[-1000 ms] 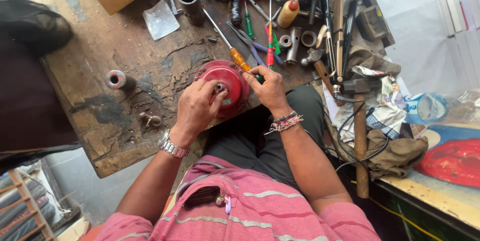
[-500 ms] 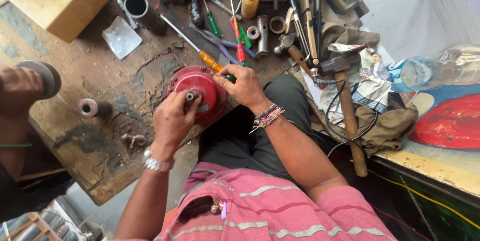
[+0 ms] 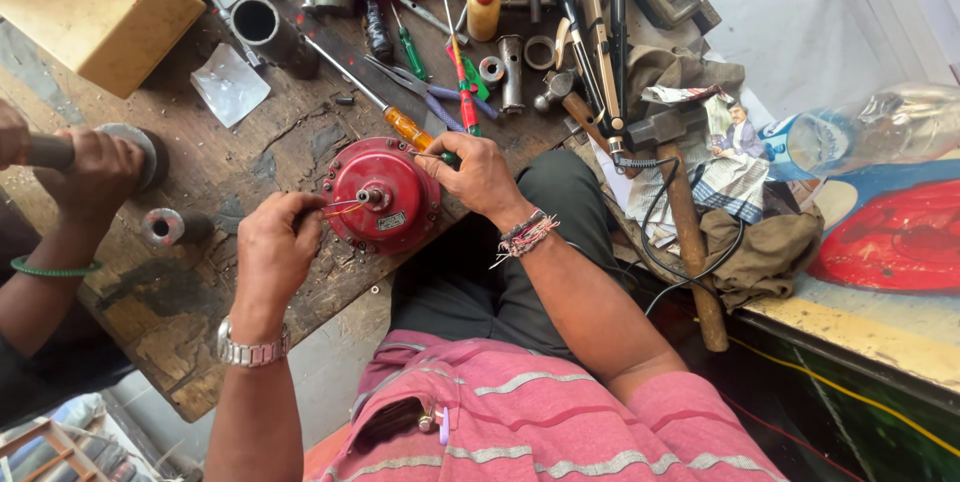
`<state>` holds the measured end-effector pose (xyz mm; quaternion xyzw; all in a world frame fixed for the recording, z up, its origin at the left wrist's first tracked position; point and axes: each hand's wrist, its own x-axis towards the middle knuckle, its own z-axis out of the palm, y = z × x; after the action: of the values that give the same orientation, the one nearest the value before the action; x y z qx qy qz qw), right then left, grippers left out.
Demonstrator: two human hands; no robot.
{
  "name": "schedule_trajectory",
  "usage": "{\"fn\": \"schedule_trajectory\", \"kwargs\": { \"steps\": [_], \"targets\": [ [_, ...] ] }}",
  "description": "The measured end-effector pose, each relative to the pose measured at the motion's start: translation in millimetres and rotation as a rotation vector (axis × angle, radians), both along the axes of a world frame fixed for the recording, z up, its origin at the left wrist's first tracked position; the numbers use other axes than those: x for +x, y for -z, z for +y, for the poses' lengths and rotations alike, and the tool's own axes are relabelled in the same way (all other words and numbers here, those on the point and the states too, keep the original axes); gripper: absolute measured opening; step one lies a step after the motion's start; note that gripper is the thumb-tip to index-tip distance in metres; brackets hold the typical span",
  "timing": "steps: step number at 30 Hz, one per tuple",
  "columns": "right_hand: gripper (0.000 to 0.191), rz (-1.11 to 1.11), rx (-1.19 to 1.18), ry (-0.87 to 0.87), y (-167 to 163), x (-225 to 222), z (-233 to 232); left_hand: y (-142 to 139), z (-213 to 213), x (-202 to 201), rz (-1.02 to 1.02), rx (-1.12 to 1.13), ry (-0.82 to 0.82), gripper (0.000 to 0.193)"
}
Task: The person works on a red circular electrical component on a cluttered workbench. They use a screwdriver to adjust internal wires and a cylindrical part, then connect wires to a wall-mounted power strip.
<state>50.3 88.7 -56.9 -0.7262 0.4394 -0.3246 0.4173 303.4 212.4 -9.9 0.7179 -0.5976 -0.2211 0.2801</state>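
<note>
A round red motor housing [image 3: 388, 204] with a metal shaft at its middle lies on the worn wooden bench [image 3: 200, 172] near the front edge. My left hand [image 3: 275, 247] pinches thin wires coming out of the housing's left side. My right hand [image 3: 480, 174] rests on the housing's right rim and holds a thin green-handled tool [image 3: 440, 155] against it. An orange-handled screwdriver [image 3: 385, 112] lies just behind the housing.
Another person's hand [image 3: 95, 167] grips a round metal part at the bench's left. A yellow block [image 3: 95, 7], a metal tube [image 3: 265, 27], pliers, screwdrivers, a hammer [image 3: 680, 202] and a plastic bottle [image 3: 870, 132] crowd the back and right.
My left hand has moved off the shaft to the wires at the housing's left side. The other person's hand has come further into view on the left. My right hand stays on the rim.
</note>
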Motion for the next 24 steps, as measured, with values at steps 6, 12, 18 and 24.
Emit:
{"fn": "schedule_trajectory", "kwargs": {
  "steps": [6,12,18,24],
  "targets": [
    [0.022,0.035,0.051,0.008,-1.7,-1.2,-1.9,40.7,8.8,0.4,-0.071,-0.071,-0.112,0.011],
    [0.020,-0.054,0.046,0.009,3.8,-1.5,-4.5,-8.4,3.8,-8.4,-0.089,-0.322,-0.232,0.011],
    [0.022,-0.037,0.045,0.014,10.6,2.0,-8.3,-31.2,-5.6,-49.8,-0.217,-0.343,0.046,0.027],
    [0.023,-0.009,0.105,0.044,16.2,1.4,-9.8,-1.0,-12.1,-63.8,-0.174,-0.298,-0.021,0.021]
  ]
}}
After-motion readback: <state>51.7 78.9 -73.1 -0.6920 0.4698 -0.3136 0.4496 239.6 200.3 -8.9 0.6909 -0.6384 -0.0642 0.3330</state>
